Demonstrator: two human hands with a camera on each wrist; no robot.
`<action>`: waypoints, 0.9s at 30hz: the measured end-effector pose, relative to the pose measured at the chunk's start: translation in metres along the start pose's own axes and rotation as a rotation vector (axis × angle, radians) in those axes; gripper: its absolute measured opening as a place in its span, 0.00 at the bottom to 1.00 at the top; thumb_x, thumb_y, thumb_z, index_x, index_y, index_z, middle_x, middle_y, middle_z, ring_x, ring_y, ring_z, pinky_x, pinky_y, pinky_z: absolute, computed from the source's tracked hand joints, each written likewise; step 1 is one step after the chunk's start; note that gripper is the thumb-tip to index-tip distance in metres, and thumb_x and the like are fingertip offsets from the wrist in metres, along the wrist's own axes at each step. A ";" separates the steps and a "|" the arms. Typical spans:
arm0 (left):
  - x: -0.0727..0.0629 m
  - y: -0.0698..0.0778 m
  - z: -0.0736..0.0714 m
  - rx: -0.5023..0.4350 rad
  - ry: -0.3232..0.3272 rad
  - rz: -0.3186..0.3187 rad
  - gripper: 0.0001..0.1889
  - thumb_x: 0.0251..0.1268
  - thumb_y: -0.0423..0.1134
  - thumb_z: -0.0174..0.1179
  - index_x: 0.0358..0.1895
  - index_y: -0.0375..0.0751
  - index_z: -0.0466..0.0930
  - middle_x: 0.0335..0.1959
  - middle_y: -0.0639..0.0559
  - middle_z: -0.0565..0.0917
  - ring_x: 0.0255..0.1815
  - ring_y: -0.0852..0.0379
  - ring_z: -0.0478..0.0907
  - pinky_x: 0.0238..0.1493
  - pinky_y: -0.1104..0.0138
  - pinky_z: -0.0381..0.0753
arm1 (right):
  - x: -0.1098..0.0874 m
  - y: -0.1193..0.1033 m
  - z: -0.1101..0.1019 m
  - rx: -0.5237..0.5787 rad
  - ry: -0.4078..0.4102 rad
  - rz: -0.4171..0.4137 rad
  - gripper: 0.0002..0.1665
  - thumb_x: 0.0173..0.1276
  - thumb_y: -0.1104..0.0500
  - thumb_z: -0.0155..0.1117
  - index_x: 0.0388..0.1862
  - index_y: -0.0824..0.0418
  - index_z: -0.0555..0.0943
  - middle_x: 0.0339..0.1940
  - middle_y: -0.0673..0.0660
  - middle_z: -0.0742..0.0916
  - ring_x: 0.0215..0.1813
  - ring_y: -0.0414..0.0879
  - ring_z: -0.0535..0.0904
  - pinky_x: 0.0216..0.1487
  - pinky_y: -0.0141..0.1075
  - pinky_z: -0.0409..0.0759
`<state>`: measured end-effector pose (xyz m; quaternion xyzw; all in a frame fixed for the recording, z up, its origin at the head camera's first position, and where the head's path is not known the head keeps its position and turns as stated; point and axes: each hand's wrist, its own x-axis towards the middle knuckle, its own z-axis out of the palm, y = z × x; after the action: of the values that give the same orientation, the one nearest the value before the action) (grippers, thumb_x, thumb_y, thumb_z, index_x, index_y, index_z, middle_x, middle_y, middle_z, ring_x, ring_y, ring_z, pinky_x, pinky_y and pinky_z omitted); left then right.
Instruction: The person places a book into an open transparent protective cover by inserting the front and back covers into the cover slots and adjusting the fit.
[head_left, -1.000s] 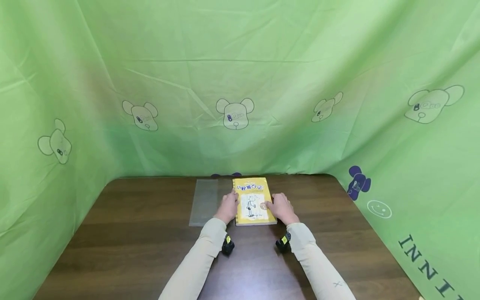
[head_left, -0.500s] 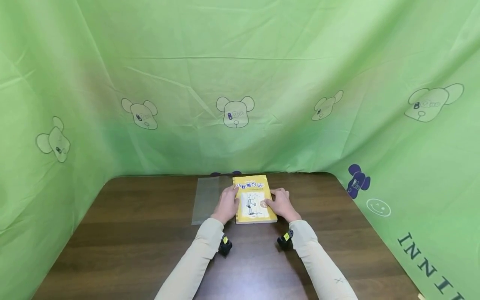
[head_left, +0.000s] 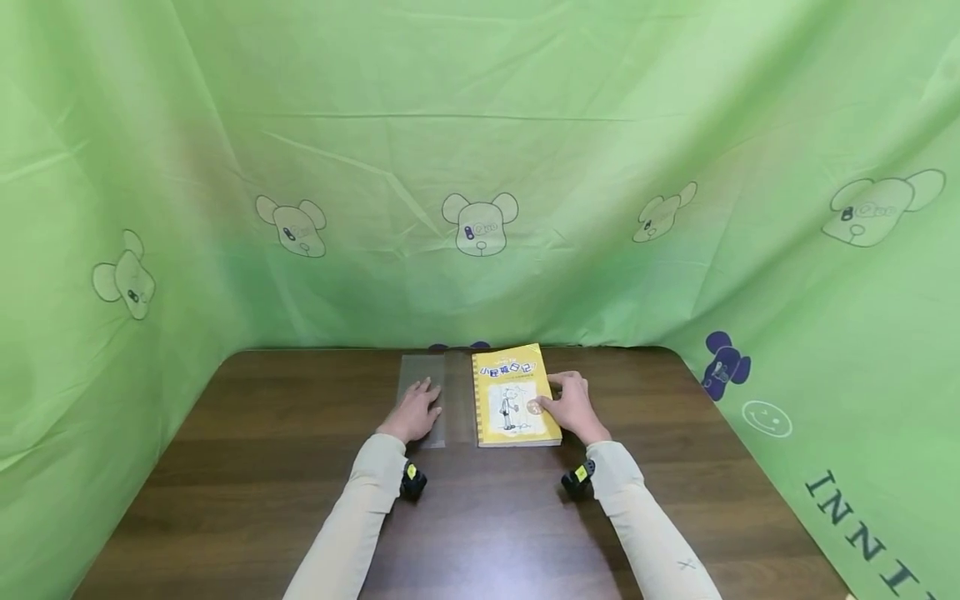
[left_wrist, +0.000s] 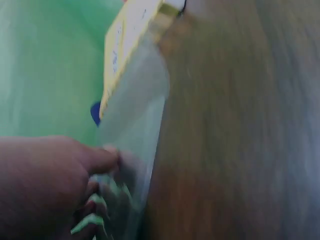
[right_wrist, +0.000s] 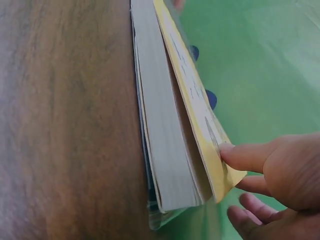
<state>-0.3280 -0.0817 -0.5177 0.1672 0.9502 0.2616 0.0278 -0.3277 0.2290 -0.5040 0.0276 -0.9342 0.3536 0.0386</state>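
A yellow paperback book (head_left: 514, 396) with a cartoon cover lies on the table. My right hand (head_left: 576, 407) is at its right edge. In the right wrist view, thumb and forefinger pinch the front cover (right_wrist: 217, 167), which stands a little apart from the pages (right_wrist: 167, 135). To the left lies a clear plastic book cover (head_left: 420, 365), reaching toward the book's spine side. My left hand (head_left: 412, 412) rests on this plastic with fingers spread. The left wrist view is blurred, but the thumb touches the clear sheet (left_wrist: 142, 90) there.
The brown wooden table (head_left: 300, 492) extends to both sides and toward me. A green curtain (head_left: 480, 292) with bear-head prints hangs behind its far edge and along both sides.
My left hand has left the book's left edge and moved left onto the plastic. The right hand stays at the right edge; the book's front cover is now slightly raised.
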 end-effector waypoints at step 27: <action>0.000 -0.005 -0.004 0.014 -0.075 -0.002 0.25 0.77 0.36 0.55 0.72 0.30 0.69 0.78 0.29 0.60 0.79 0.31 0.55 0.78 0.44 0.59 | 0.007 -0.039 0.015 0.698 -0.118 -0.118 0.34 0.77 0.67 0.49 0.81 0.57 0.62 0.76 0.70 0.70 0.56 0.63 0.79 0.48 0.32 0.82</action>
<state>-0.3300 -0.0876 -0.5166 0.1759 0.9505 0.2483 0.0626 -0.3329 0.1898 -0.4885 0.1132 -0.7546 0.6463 -0.0071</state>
